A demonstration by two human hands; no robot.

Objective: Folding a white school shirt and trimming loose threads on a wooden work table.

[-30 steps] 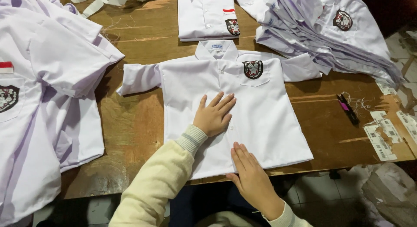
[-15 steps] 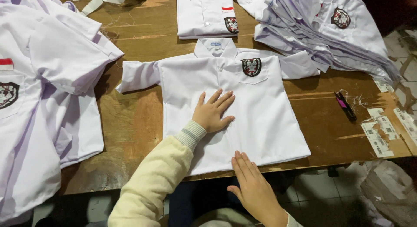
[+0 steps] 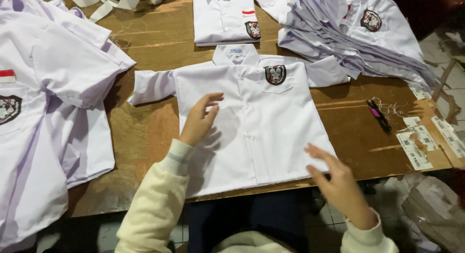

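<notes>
A small white short-sleeved shirt point(image 3: 271, 122) with a dark badge on its chest pocket lies face up and spread flat on the wooden table point(image 3: 145, 132). My left hand point(image 3: 199, 120) hovers just above the shirt's left side, fingers apart and lifted, holding nothing. My right hand point(image 3: 336, 180) is at the shirt's lower right corner by the table's near edge, fingers spread and empty. Both arms wear cream sleeves.
A heap of white shirts point(image 3: 43, 107) covers the left side. A folded shirt point(image 3: 225, 15) lies at the back, and a stack of shirts point(image 3: 358, 30) at the back right. A dark pen point(image 3: 379, 115) and paper labels point(image 3: 416, 146) lie to the right. White strips point(image 3: 104, 3) lie at the back left.
My left hand lifted off the shirt's middle and shifted left. My right hand slid from the shirt's lower middle out to its lower right corner.
</notes>
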